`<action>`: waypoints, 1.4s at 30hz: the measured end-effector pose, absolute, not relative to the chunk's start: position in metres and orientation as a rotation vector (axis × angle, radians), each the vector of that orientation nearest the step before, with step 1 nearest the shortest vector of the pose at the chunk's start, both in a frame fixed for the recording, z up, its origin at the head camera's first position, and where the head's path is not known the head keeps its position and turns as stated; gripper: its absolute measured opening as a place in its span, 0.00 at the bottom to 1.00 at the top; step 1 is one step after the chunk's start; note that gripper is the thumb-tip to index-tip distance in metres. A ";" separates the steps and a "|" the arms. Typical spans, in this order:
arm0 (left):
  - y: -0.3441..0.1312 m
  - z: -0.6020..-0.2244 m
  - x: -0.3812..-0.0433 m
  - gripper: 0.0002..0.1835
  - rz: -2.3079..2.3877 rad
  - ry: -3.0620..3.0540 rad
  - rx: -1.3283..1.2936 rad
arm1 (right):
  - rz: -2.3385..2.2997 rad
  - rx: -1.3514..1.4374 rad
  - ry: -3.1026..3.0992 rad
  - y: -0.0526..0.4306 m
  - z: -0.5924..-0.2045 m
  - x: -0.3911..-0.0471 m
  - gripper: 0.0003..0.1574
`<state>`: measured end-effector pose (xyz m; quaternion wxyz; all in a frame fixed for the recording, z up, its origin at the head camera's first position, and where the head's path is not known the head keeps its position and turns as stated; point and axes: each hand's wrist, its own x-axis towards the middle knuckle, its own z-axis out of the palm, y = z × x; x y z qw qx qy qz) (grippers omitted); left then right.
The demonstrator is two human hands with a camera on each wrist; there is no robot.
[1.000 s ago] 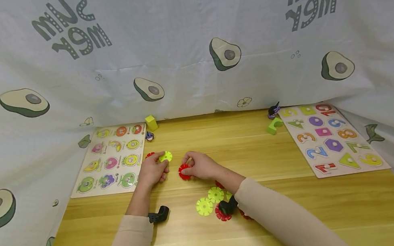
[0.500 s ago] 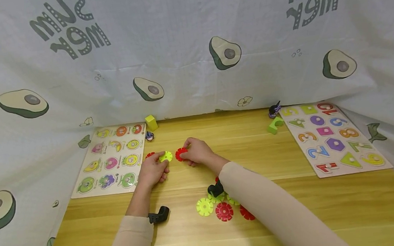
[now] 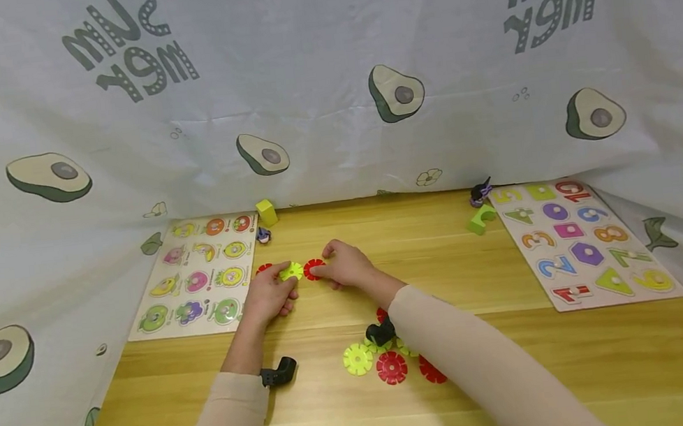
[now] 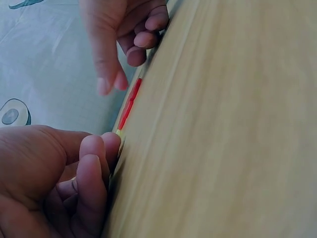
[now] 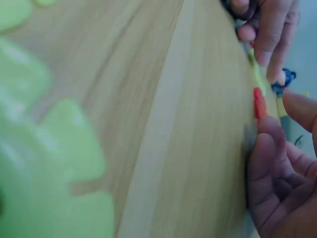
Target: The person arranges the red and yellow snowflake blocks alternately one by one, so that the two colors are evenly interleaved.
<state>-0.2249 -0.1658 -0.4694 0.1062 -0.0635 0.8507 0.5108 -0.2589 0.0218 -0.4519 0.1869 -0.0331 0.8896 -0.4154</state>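
Observation:
My left hand (image 3: 271,294) pinches a yellow-green snowflake building disc (image 3: 290,271) near the fruit board. Just left of it lies a red snowflake disc (image 3: 263,268), partly covered by that hand. My right hand (image 3: 347,266) holds another red disc (image 3: 312,269) by its right side, its thumb over the edge. These two discs meet edge to edge between the hands. Low along the tabletop, the left wrist view shows the red disc (image 4: 130,104) edge-on. The right wrist view has the red disc (image 5: 259,103) at my fingertips and the yellow-green disc (image 5: 257,74) beyond.
Several loose discs, yellow-green (image 3: 357,359) and red (image 3: 391,367), lie under my right forearm. A fruit puzzle board (image 3: 197,275) is at left, a number puzzle board (image 3: 585,241) at right. A yellow block (image 3: 267,212), green arch block (image 3: 481,219) and small figures stand toward the curtain (image 3: 329,102).
My right hand has carried the red disc up and left until it meets the yellow-green disc's right edge. The left hand keeps its hold, almost still.

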 end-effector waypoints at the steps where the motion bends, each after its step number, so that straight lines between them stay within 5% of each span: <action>1: -0.165 -0.469 -0.225 0.25 1.494 2.510 -0.184 | -1.200 -0.109 2.484 0.024 -0.451 -0.256 0.29; 25: -0.129 -0.461 -0.231 0.24 1.622 2.372 -0.130 | -0.978 -0.665 2.372 0.077 -0.436 -0.137 0.30; 42: -0.128 -0.472 -0.228 0.22 1.663 2.355 -0.149 | -0.818 -0.710 2.524 0.077 -0.444 -0.124 0.22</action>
